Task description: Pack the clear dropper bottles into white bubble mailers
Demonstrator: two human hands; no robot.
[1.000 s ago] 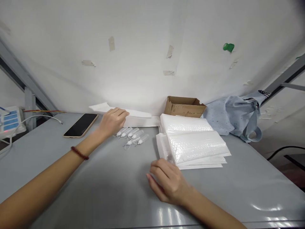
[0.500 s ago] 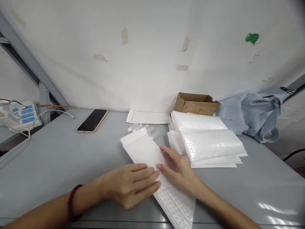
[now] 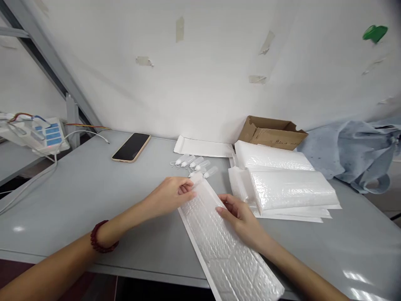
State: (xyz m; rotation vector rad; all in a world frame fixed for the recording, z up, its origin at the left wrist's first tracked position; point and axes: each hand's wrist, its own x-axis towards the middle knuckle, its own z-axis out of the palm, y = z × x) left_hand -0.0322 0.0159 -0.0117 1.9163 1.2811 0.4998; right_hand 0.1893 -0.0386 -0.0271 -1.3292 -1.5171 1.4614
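A white bubble mailer [image 3: 225, 246] lies slanted over the table's front, its lower end reaching past the edge. My left hand [image 3: 172, 194], with a dark red beaded bracelet [image 3: 103, 238] on the wrist, pinches its left side near the upper end. On the right side, my right hand [image 3: 241, 217] has thumb and fingers closed around the mailer's edge. Just beyond that upper end lie several small translucent squeeze bottles [image 3: 196, 162] with white caps; the mailer partly covers the nearest ones.
A stack of bubble mailers [image 3: 291, 188] lies right, before an open cardboard box [image 3: 272, 133]. Another white mailer [image 3: 203, 147] rests by the wall. A phone [image 3: 131, 147], a white cable [image 3: 56, 161] and a power strip [image 3: 52, 136] are left; light-blue cloth [image 3: 347, 150] is far right.
My left hand has moved from the mailer's middle up to its upper end. The white flap that showed there is now out of sight, and more bubbled surface shows. The view has shifted.
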